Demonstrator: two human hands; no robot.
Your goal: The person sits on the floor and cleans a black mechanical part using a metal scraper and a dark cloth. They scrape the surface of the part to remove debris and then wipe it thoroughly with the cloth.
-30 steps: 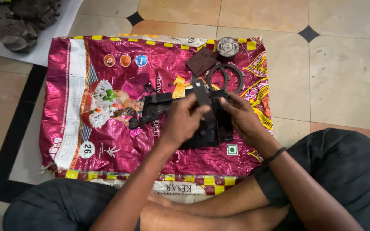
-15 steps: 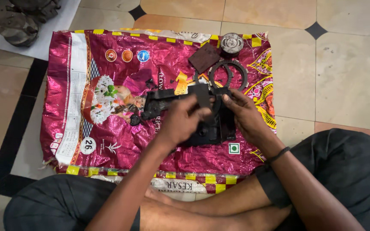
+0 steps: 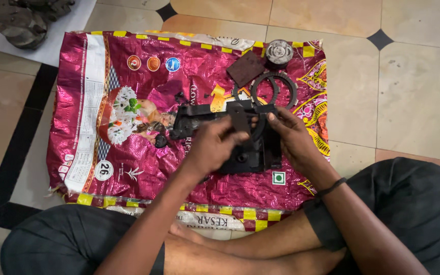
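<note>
I sit cross-legged on a tiled floor with a shiny pink sack [image 3: 103, 102] spread flat in front of me. On it lies a black mechanical housing [image 3: 253, 153]. My left hand [image 3: 212, 145] pinches a flat dark plate [image 3: 239, 118] held upright over the housing. My right hand [image 3: 294, 137] grips the housing's right side, fingertips at its top edge. A second black part [image 3: 192, 119] lies just left of the housing, touching it.
Beyond my hands on the sack are a dark ring [image 3: 273, 89], a brown square plate [image 3: 245, 67] and a round metal part [image 3: 279, 51]. A white sheet [image 3: 59, 35] with grimy grey parts [image 3: 21, 30] lies at the far left. My knees frame the sack's near edge.
The view has shifted slightly, with the sack lower in frame. My hands stay on the housing; the left fingers have adjusted the dark plate a little.
</note>
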